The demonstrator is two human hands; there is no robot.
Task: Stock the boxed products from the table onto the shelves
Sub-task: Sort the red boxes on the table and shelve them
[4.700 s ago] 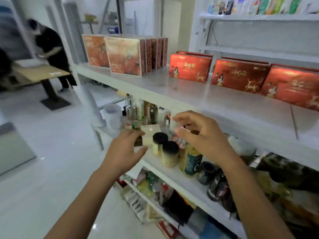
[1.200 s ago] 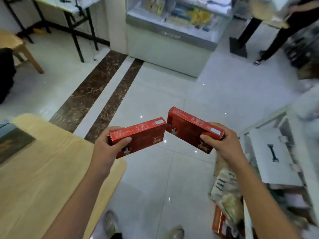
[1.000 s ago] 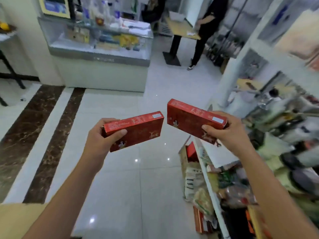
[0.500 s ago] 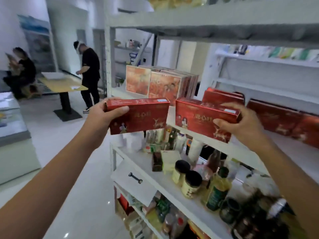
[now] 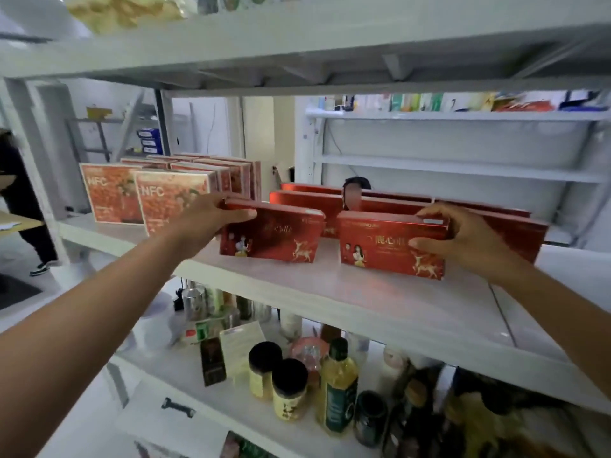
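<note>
Two flat red boxes with gold deer stand upright on the white middle shelf (image 5: pixel 363 302). My left hand (image 5: pixel 211 214) grips the top left corner of the left red box (image 5: pixel 274 238). My right hand (image 5: pixel 463 239) holds the right end of the right red box (image 5: pixel 383 249), thumb on its front and fingers over its top. Both boxes rest with their bottom edges on the shelf. Behind them stands a row of the same red boxes (image 5: pixel 307 200).
Orange NFC boxes (image 5: pixel 165 200) stand in rows at the shelf's left end. The shelf below holds jars (image 5: pixel 287 388), an oil bottle (image 5: pixel 337 385) and small bottles. An upper shelf (image 5: pixel 297 41) hangs close overhead. A person (image 5: pixel 20 200) stands at far left by a table.
I turned from the floor and table toward the shelving, carrying a red box in each hand. Half a second ago both boxes were in the air; now they stand on the middle shelf.
</note>
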